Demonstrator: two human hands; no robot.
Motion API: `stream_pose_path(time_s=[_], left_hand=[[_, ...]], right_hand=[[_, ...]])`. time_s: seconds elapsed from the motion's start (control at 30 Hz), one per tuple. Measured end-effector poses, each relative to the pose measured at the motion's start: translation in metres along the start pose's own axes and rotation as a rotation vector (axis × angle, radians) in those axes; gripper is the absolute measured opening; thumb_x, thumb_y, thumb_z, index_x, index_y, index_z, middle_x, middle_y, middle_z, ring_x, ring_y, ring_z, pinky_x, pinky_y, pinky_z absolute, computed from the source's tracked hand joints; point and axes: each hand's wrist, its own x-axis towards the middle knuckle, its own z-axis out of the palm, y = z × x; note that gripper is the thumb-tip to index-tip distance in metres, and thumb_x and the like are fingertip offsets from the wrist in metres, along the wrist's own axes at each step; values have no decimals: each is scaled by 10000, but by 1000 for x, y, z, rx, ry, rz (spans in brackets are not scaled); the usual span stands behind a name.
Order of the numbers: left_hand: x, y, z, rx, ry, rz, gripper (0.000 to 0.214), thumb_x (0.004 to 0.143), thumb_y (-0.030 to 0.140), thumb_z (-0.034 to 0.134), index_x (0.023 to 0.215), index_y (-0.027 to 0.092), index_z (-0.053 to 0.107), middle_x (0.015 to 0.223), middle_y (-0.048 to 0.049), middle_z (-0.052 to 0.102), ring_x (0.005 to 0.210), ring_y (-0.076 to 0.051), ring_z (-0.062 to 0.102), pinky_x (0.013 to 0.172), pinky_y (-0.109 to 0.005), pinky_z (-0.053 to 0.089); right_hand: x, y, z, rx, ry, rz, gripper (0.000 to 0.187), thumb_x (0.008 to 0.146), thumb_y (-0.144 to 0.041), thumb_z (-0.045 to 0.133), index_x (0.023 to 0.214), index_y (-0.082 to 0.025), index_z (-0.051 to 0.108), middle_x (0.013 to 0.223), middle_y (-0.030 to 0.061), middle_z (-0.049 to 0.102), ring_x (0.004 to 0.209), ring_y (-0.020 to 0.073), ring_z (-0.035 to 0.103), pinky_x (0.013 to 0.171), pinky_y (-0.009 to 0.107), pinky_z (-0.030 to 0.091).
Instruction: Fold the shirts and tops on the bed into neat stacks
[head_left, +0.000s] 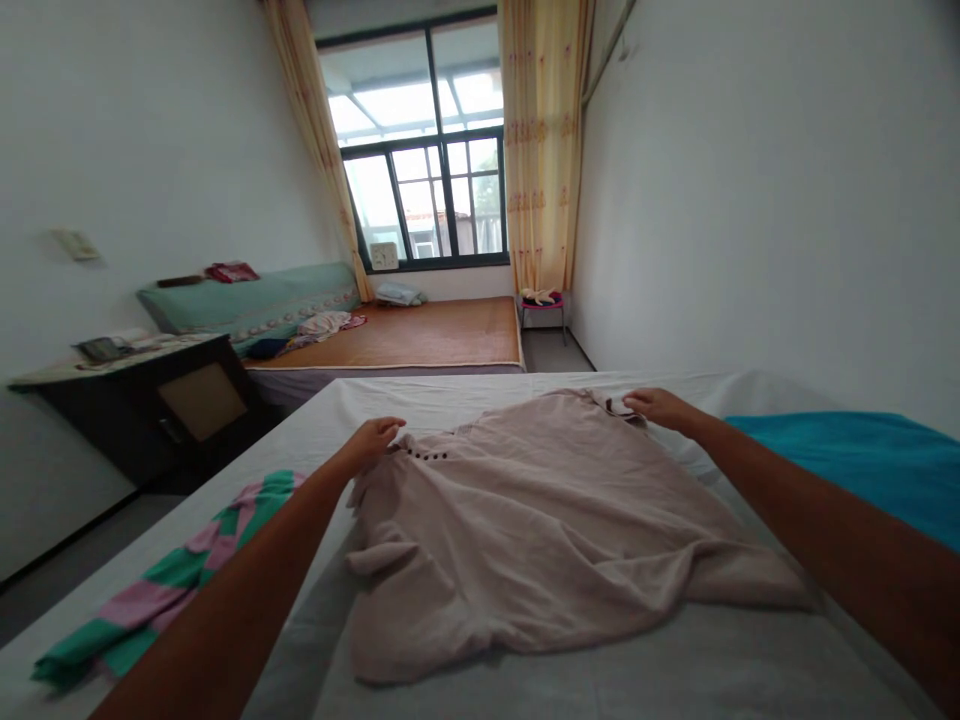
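A beige shirt (540, 510) lies spread and wrinkled across the white-covered table or bed (600, 670) before me. A short row of dark buttons (427, 455) runs along its far left edge. My left hand (375, 442) is closed at that far left corner, its fingers pinching the cloth beside the buttons. At the far right corner, my right hand (661, 408) has thumb and fingers pinched together on the shirt's edge, close to a small dark spot. The near hem lies loose, with folds through the middle.
A green and pink striped garment (187, 570) lies at left, partly behind my left forearm. Blue cloth (847, 465) lies at right. Beyond stand a bed (420, 335), a dark cabinet (142, 410) and a small stool (544, 303). A wall (772, 200) rises on the right.
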Motion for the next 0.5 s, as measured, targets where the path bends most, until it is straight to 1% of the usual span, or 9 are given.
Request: stream_pose_path(time_s=[0.07, 0.13, 0.2, 0.27, 0.3, 0.37, 0.43, 0.47, 0.5], left_hand=[[14, -9, 10, 96, 5, -7, 455, 734, 505, 492, 912, 146, 709, 1012, -104, 713, 1036, -262, 606, 879, -321, 455], [23, -16, 20, 135, -36, -14, 391, 745, 460, 481, 834, 156, 709, 946, -99, 723, 990, -258, 620, 863, -320, 455], [26, -18, 26, 138, -105, -6, 331, 732, 421, 510, 773, 161, 710, 862, -74, 729, 896, -240, 639, 824, -303, 463], [22, -12, 27, 145, -217, 40, 284, 714, 374, 546, 792, 165, 722, 824, -47, 730, 824, -218, 646, 783, -277, 467], [17, -5, 25, 152, -268, 78, 273, 710, 345, 556, 827, 169, 730, 822, -37, 729, 806, -211, 648, 772, -268, 467], [-1, 15, 18, 166, -301, 184, 282, 722, 289, 548, 907, 185, 734, 853, -27, 727, 815, -200, 647, 777, -259, 464], [-30, 40, 10, 152, -186, 301, 276, 746, 241, 524, 926, 204, 730, 916, -26, 714, 869, -186, 635, 824, -252, 454], [-48, 52, 6, 113, -183, 374, 264, 765, 223, 515, 922, 209, 727, 975, -30, 703, 911, -175, 628, 850, -240, 447], [-65, 62, 4, 73, -242, 437, 252, 776, 205, 516, 915, 214, 727, 993, -30, 694, 918, -162, 626, 850, -225, 445]], right_hand=[[25, -4, 16, -91, 25, 71, 435, 675, -581, 625, 833, -181, 693, 825, 89, 715, 822, 247, 646, 719, 311, 494], [43, -5, 33, -112, 34, 127, 452, 631, -568, 662, 819, -158, 688, 854, 123, 711, 853, 277, 645, 726, 324, 491], [54, -4, 46, -115, 45, 144, 419, 633, -549, 659, 788, -161, 679, 848, 129, 707, 879, 291, 641, 736, 329, 487], [59, -3, 50, -91, 79, 139, 388, 689, -548, 601, 775, -175, 665, 823, 115, 700, 882, 277, 636, 737, 322, 485], [58, -2, 48, -55, 114, 130, 394, 728, -554, 552, 797, -181, 656, 816, 102, 693, 867, 259, 634, 727, 313, 487], [51, 0, 35, 144, 218, 103, 413, 776, -562, 484, 893, -195, 632, 817, 62, 673, 805, 212, 622, 679, 289, 494], [37, 7, 15, 453, 290, 68, 395, 771, -551, 522, 980, -226, 603, 830, 15, 651, 744, 166, 597, 630, 258, 493], [28, 12, 5, 600, 296, 59, 380, 752, -533, 572, 996, -244, 599, 836, -1, 643, 728, 150, 584, 619, 246, 490], [17, 19, -5, 704, 279, 63, 363, 731, -505, 624, 997, -258, 604, 845, -9, 641, 727, 142, 575, 619, 239, 488]])
